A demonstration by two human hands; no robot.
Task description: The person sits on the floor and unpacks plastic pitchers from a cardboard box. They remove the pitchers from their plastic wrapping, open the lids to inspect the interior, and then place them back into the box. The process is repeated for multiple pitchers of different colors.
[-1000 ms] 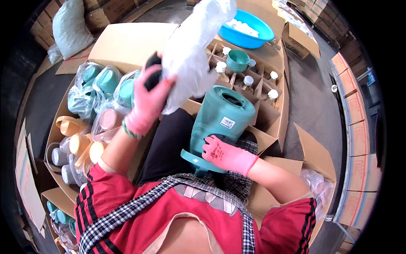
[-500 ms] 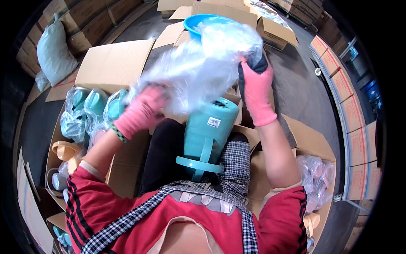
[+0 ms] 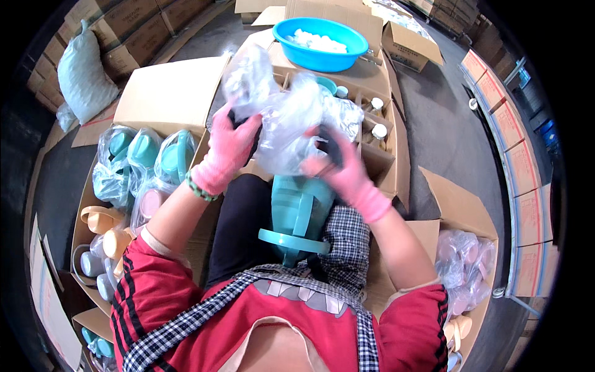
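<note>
A clear plastic bag [image 3: 288,124] is held up in front of me, crumpled and partly blurred. My left hand [image 3: 228,149], in a pink glove with a dark palm, closes on the bag's left side. On the bag's right side, my right hand [image 3: 343,172], gloved the same way and smeared a little, has its fingers bent round the film. Below the bag a teal plastic jug [image 3: 284,208] rests between my thighs. Its handle and a wide flat ring face me; the bag and my right hand cover its far end.
Beyond the bag stands a divided carton [image 3: 396,149] with white-capped bottles [image 3: 379,131]. A blue basin [image 3: 319,60] of white pieces sits behind. Cartons of bagged teal jugs [image 3: 144,150] and bagged pinkish items [image 3: 462,266] flank me. Stacked boxes [image 3: 517,164] line the right.
The bag has come down over the jug's far end, revealing the basin and bottles. My right hand moved down and left; my left hand rose slightly, bringing the two closer together.
</note>
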